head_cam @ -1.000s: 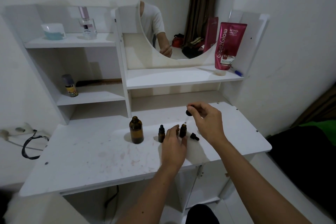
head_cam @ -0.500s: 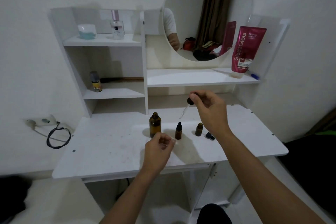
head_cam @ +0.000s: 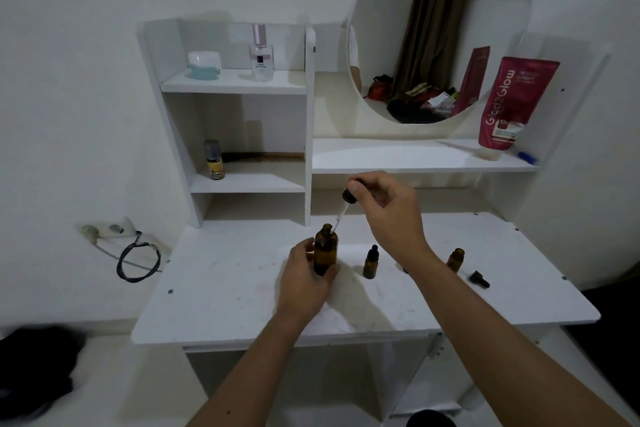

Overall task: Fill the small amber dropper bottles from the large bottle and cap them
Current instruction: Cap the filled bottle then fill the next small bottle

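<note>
The big brown bottle (head_cam: 325, 251) is open at the top and is stood on the white table (head_cam: 225, 288), near the middle. It is held round its lower part by the left hand (head_cam: 304, 282), with the fingers curled on it. A dropper (head_cam: 341, 210) is pinched at its black top by the right hand (head_cam: 384, 208). The thin glass tip is pointed down at a slant, right at the mouth of the big bottle.

Half a second ago the big bottle was not held, and the left hand was curled in the air in front of it. The dropper was held higher and more to the right, above the small bottles.

A small bottle with a cap (head_cam: 371, 262) is stood just right of the big bottle. An open small bottle (head_cam: 455, 259) is stood further right, partly hidden by the right arm. A loose black cap (head_cam: 479, 279) is laid beside it. On the shelves above are seen a pink tube (head_cam: 512, 104), a clear bottle (head_cam: 261, 57), a little jar (head_cam: 205, 64) and a small can (head_cam: 213, 163). A round mirror (head_cam: 415, 10) is hung behind.
</note>
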